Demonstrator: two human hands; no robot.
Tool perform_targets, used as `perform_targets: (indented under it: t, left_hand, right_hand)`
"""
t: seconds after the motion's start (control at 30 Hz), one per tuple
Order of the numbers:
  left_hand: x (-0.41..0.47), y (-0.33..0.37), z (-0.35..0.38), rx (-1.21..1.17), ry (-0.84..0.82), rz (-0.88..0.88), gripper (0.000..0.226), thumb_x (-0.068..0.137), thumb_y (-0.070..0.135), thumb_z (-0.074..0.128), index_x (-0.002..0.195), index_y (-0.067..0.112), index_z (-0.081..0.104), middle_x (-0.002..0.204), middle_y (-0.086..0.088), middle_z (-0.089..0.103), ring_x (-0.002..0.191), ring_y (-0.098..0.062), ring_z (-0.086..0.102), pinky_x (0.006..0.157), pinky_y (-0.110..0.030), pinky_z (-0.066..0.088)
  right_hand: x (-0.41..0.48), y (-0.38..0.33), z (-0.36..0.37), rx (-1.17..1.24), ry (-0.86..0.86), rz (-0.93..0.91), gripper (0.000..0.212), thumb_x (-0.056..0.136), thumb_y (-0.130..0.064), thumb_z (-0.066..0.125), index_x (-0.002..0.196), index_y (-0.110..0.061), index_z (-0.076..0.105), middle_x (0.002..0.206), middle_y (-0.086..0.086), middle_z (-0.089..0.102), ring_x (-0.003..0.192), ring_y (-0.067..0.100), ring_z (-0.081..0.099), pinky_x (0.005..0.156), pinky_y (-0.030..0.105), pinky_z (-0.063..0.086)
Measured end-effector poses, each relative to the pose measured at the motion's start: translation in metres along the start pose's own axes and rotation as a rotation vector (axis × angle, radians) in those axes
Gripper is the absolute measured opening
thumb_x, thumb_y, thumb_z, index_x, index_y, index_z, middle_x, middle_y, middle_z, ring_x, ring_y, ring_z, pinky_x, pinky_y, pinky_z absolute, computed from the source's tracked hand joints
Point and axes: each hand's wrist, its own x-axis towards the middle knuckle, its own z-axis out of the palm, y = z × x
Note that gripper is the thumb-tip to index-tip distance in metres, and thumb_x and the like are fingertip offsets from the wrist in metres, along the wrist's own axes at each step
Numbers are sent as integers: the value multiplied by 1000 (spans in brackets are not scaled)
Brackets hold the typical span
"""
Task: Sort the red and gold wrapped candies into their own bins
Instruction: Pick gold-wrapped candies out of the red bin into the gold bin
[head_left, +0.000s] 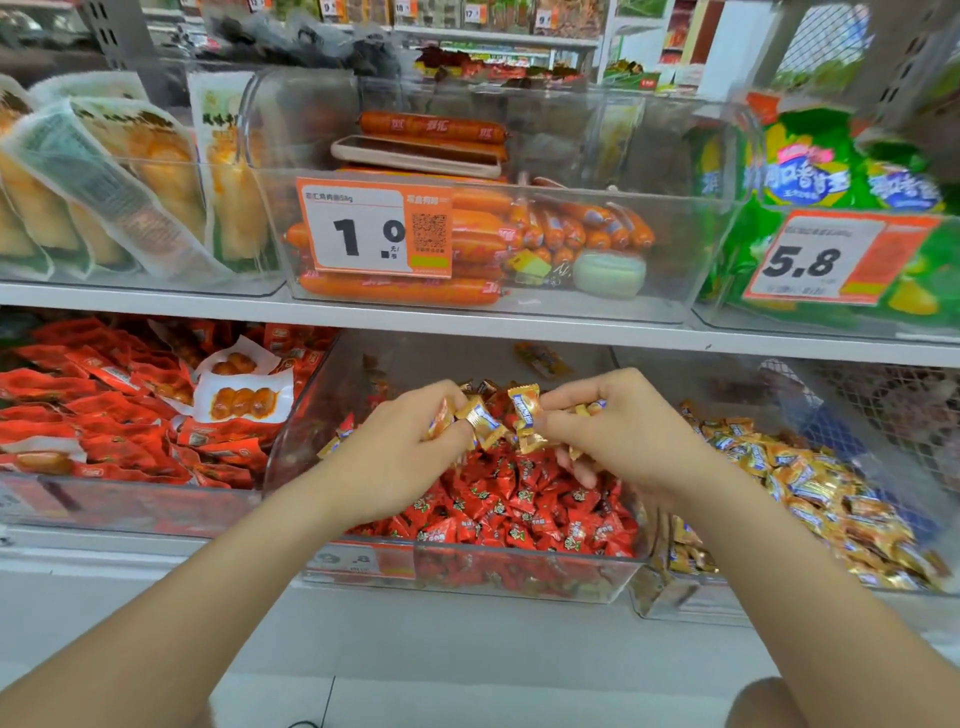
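Right now your left hand (400, 447) pinches a few gold wrapped candies (480, 421) between thumb and curled fingers. Your right hand (628, 431) pinches another gold candy (523, 409) just beside them. Both hands hover over the clear middle bin (467, 552), which is heaped with red wrapped candies (519, 501). The gold candy bin (810, 488) sits just to its right on the same shelf (156, 551).
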Motion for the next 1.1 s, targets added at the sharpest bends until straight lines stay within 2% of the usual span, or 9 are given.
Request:
perform_targets:
  t: [0.17, 0.3, 0.43, 0.53, 0.7, 0.77, 0.87, 1.0, 1.1]
  left_hand:
    - [-3, 54, 34, -259, -17, -13, 14, 104, 29, 56, 91, 33, 55, 63, 3, 55, 54, -16, 44, 52, -31, 36]
    - [4, 106, 72, -213, 4, 98, 11, 104, 34, 54, 93, 36, 56, 60, 3, 59, 50, -12, 45, 49, -26, 35]
    - [33, 152, 127, -40, 33, 217, 5, 105, 29, 50, 102, 30, 53, 65, 1, 60, 57, -16, 55, 56, -33, 38]
    - [63, 163, 175, 189, 9, 209, 10, 104, 29, 48, 112, 22, 49, 97, -5, 64, 97, -30, 63, 79, -43, 48]
    - [94, 166, 233, 487, -330, -74, 69, 103, 38, 51, 159, 16, 17, 162, -15, 16, 151, -51, 14, 121, -60, 24]
    - [106, 161, 249, 471, -376, -108, 81, 104, 41, 49, 164, 21, -1, 170, -7, -2, 156, -49, -8, 122, -69, 9]
    - [128, 157, 260, 471, -414, -119, 75, 105, 45, 42, 163, 30, -3, 173, -1, -13, 155, -48, -16, 121, -72, -2]
    - [139, 166, 257, 556, -383, -66, 75, 98, 51, 48, 161, 28, 14, 171, -8, 9, 153, -50, 8, 118, -75, 5]
    - [125, 173, 233, 568, -219, 147, 58, 93, 49, 52, 143, 21, 44, 145, -10, 49, 137, -41, 43, 111, -61, 36]
  right_hand:
    - [-35, 23, -57, 72, 167, -8, 15, 92, -16, 76, 106, -17, 79, 62, 9, 63, 45, 23, 44, 49, 28, 39]
    - [-39, 79, -118, -569, 615, -111, 13, 92, -22, 71, 102, -25, 77, 65, -16, 64, 57, 11, 60, 66, 29, 40]
    - [-40, 141, -152, -839, 414, -33, 43, 101, -46, 53, 140, -30, 62, 117, 8, 63, 114, 37, 60, 93, 45, 50]
    - [-43, 168, -160, -876, 219, 31, 77, 89, -81, 25, 159, -49, 32, 147, 4, 51, 139, 33, 43, 115, 53, 35]
    - [-39, 177, -175, -932, 168, 51, 81, 86, -82, 24, 160, -50, 25, 162, 0, 40, 146, 34, 37, 121, 52, 31]
    - [-37, 179, -182, -982, 173, 98, 71, 95, -77, 32, 161, -52, 21, 166, -2, 35, 149, 35, 34, 120, 54, 32]
    - [-30, 178, -191, -983, 216, 175, 59, 104, -64, 37, 160, -54, 20, 166, 0, 33, 149, 38, 30, 117, 62, 28]
    - [-26, 172, -188, -941, 304, 188, 55, 105, -64, 34, 158, -52, 29, 167, 4, 33, 157, 42, 12, 122, 68, -1]
    - [-28, 155, -182, -874, 422, 78, 48, 106, -56, 29, 142, -41, 56, 148, 6, 50, 148, 40, 30, 118, 59, 21]
